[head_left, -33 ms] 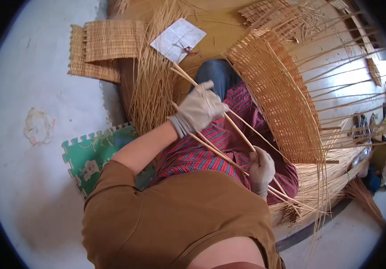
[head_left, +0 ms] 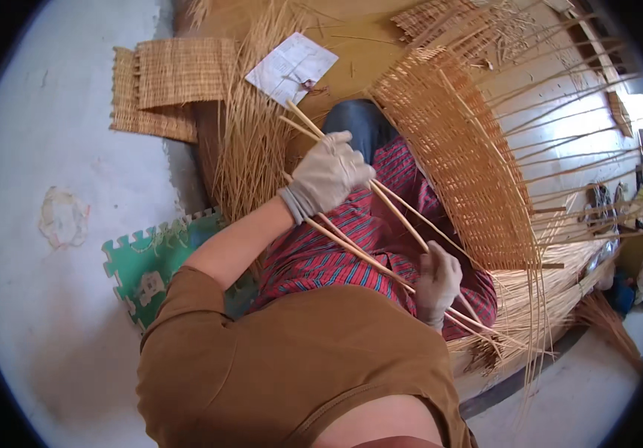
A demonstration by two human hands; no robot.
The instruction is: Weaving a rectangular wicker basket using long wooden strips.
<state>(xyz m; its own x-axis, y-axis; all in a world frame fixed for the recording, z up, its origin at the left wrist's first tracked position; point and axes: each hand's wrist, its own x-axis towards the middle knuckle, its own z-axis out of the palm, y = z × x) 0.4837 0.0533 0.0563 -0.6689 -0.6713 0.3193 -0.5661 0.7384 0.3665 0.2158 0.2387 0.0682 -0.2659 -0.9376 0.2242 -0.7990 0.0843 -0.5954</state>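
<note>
My left hand [head_left: 330, 170], in a pale grey glove, is closed around several long pale cane strips [head_left: 351, 248] that run diagonally over my lap. Lower right, my right hand [head_left: 438, 280], gloved the same way, is closed on the lower part of these strips. They lie across a red checked cloth [head_left: 321, 269] on my legs. Just right of both hands, a curved woven cane panel [head_left: 456, 157] stands with many long loose stakes sticking out to the right.
Woven pieces [head_left: 183, 71] lie at the upper left and others [head_left: 441, 26] at the top. A heap of loose strips [head_left: 239, 164] lies beside a white square sheet [head_left: 290, 67]. A green foam mat [head_left: 142, 265] is at left, more strips [head_left: 545, 313] at lower right.
The strip ends above my left hand now show slightly farther apart. Both hands keep their hold with very little movement, and the view has shifted slightly.
</note>
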